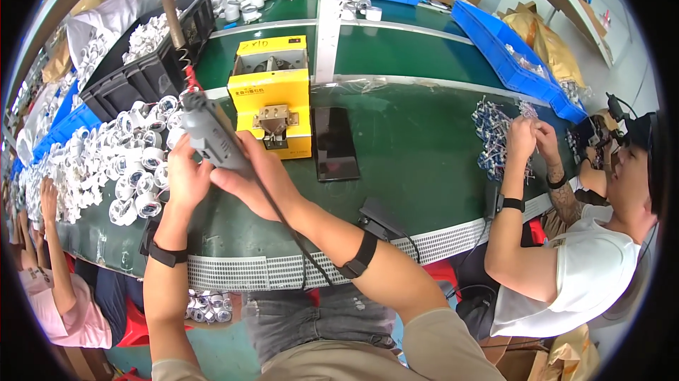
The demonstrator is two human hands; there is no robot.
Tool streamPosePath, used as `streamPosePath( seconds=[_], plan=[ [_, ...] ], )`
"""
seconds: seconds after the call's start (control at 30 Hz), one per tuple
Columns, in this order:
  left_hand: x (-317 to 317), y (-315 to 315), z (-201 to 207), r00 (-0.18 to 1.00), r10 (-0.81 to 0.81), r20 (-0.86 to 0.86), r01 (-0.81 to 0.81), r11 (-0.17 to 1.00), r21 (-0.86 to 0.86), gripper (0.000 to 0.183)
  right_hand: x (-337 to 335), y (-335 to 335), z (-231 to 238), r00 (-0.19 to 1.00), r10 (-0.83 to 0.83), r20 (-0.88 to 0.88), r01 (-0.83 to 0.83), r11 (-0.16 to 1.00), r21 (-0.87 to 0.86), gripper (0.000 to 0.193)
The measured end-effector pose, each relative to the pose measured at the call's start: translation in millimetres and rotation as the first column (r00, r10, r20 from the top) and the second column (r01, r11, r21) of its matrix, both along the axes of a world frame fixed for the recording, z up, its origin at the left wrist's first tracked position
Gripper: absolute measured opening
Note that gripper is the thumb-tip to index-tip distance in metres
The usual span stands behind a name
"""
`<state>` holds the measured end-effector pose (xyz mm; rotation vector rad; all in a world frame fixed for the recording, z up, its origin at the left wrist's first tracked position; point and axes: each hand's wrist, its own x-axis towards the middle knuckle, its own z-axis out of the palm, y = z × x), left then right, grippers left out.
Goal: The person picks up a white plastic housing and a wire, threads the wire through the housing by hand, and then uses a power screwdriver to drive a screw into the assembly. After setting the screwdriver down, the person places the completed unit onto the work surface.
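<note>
A grey electric screwdriver [218, 138] hangs tilted below a coiled spring, its black cord running down past my right forearm. My right hand [260, 172] is wrapped round its body from the right. My left hand [185, 174] is closed just left of the screwdriver, with thumb and fingers drawn together; what they hold is hidden. The screwdriver's tip is out of sight. Just beyond my hands stands a yellow screw feeder [272, 98] with a metal block on its front. White round housings [145, 162] with clear fronts lie heaped beside my left hand.
A black phone-like slab [336, 144] lies right of the feeder. Bundled wired parts [491, 137] sit before a co-worker [566, 261] on the right. A black crate [134, 62] and blue tray [520, 55] flank the green bench [410, 162]. A white post [328, 34] rises behind.
</note>
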<state>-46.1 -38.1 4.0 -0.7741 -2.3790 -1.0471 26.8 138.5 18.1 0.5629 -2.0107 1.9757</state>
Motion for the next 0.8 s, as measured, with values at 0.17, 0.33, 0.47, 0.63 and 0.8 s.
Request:
streamPosePath(
  seconds=[0.17,0.33,0.47,0.63,0.8],
  plan=[
    [-0.8,-1.1,-4.9,1.0,0.015,0.027,-0.014,0.999,-0.039,0.017,-3.0,-5.7,-12.9,0.996,-0.08,-0.045,0.085,0.987,0.134,0.049],
    [4.6,3.6,-0.9,0.997,0.027,0.072,-0.028,1.0,0.012,0.017,-4.5,-9.3,-16.3,0.996,-0.082,-0.033,0.084,0.994,0.065,0.046],
    [-0.3,-5.5,-9.1,1.0,-0.001,0.015,0.002,1.0,-0.005,0.017,0.3,-9.5,-7.6,1.0,0.009,0.028,-0.008,0.998,-0.062,0.032],
    [-1.3,-0.9,-9.4,0.999,-0.041,-0.001,0.041,0.999,0.0,0.018,5.0,-5.9,2.0,0.995,-0.056,-0.082,0.043,0.988,-0.151,0.025],
    [2.6,2.7,-7.3,0.999,-0.047,0.023,0.045,0.994,0.097,0.01,0.2,-8.3,-4.8,0.985,-0.077,-0.155,0.068,0.996,-0.06,0.051]
  ],
)
